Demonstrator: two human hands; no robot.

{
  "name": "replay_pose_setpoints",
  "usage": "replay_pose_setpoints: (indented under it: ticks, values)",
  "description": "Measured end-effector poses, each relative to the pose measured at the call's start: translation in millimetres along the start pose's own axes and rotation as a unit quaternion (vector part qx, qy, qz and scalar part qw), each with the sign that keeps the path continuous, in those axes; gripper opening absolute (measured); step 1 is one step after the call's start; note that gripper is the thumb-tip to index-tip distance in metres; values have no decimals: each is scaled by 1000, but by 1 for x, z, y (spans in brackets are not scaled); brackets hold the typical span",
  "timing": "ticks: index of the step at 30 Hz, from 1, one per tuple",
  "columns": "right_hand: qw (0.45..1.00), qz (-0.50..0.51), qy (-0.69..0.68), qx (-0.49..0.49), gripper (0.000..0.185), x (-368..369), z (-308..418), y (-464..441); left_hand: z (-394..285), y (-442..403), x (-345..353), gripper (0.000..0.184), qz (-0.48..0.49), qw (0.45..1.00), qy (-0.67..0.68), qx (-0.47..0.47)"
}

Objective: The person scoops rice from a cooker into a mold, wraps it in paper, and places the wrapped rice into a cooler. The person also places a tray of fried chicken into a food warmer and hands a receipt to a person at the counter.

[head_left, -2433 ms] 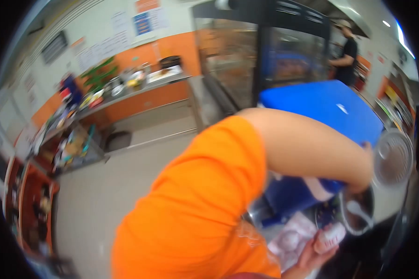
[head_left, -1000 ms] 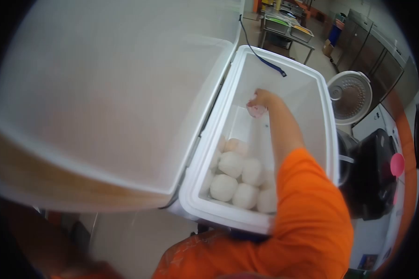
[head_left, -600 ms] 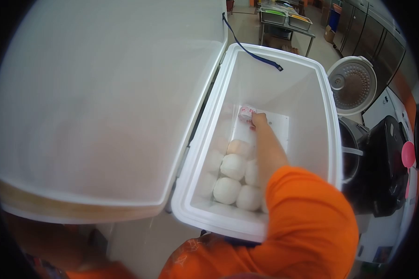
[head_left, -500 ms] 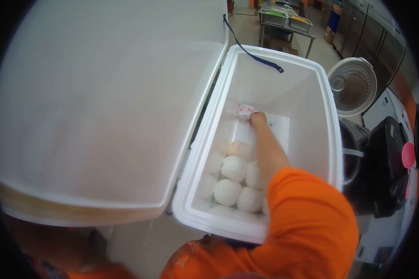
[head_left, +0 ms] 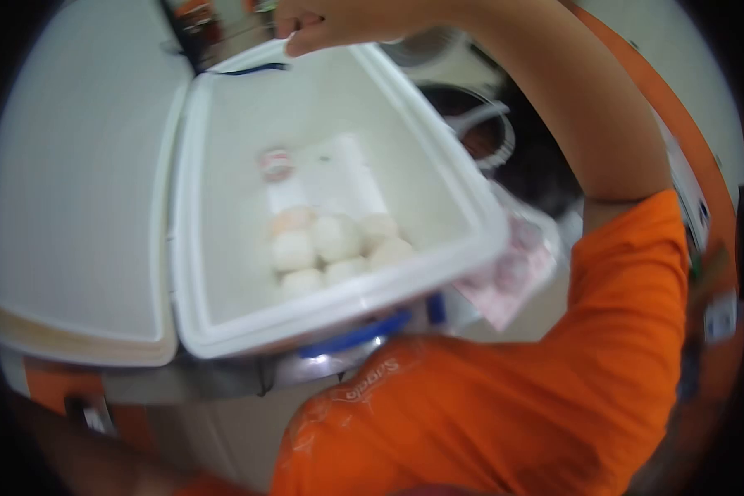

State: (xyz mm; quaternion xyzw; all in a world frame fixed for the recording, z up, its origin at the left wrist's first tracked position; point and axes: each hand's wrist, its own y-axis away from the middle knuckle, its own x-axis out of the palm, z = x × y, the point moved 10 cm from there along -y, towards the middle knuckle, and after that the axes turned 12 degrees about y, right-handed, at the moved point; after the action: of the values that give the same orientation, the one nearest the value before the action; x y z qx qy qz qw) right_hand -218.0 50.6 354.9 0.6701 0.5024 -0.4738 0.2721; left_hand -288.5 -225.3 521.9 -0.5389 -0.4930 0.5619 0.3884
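While floor [head_left: 233, 426] shows at lower centre and an orange-banded wall [head_left: 679, 128] curves down the right, an open cooler [head_left: 188, 215] at centre left holds pale bundles [head_left: 337, 238] and, farther up, a red-marked bundle [head_left: 275, 164]; right hand [head_left: 312, 26] at upper centre, grip unclear, left hand out of view

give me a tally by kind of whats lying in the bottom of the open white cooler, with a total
Small white pack with red print: 1
Pale, rounded bundles: 7 visible, edges softened by blur
Total: 8 visible
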Motion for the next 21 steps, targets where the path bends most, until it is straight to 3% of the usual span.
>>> replay_pose_setpoints:
  ticks: [1, 2, 3, 5, 7, 8, 9, 11, 15, 18, 21]
  values:
    - [996, -68, -57, 0, 35, -7, 2, 53, 5, -8, 2, 50, 90, 988, 3, 123]
    - [984, -111, -135, 21, 33, -1, -6, 108, -14, 11, 9, 51, 24, 997, -6, 78]
    - [959, -127, -244, 73, 31, 20, -23, 160, -1, 2, 4, 54, 44, 994, 21, 98]
    - [846, -92, -469, 238, 29, 123, -58, 259, -1, 4, 5, 54, 39, 993, 51, 101]
    - [715, -31, -479, 509, 35, 265, -67, 377, -4, 4, 4, 56, 41, 993, 43, 102]
    - [681, 81, -424, 592, 51, 348, -49, 434, -4, 3, 3, 57, 39, 994, 34, 101]
    - [687, 111, -368, 617, 65, 391, -22, 456, -4, 1, 2, 57, 40, 993, 36, 103]
    - [576, 72, -498, 644, 79, 421, 25, 447, 1, -3, 0, 57, 28, 996, 1, 81]
    - [633, 58, -442, 633, 86, 444, 30, 422, 3, -6, 0, 58, 28, 995, 41, 84]
    - [676, -58, -313, 664, 83, 401, 36, 422, 7, -10, -1, 53, 44, 992, 16, 113]
    - [556, -163, -475, 663, 65, 434, 48, 451, 1, 0, 3, 51, -3, 999, 5, 46]
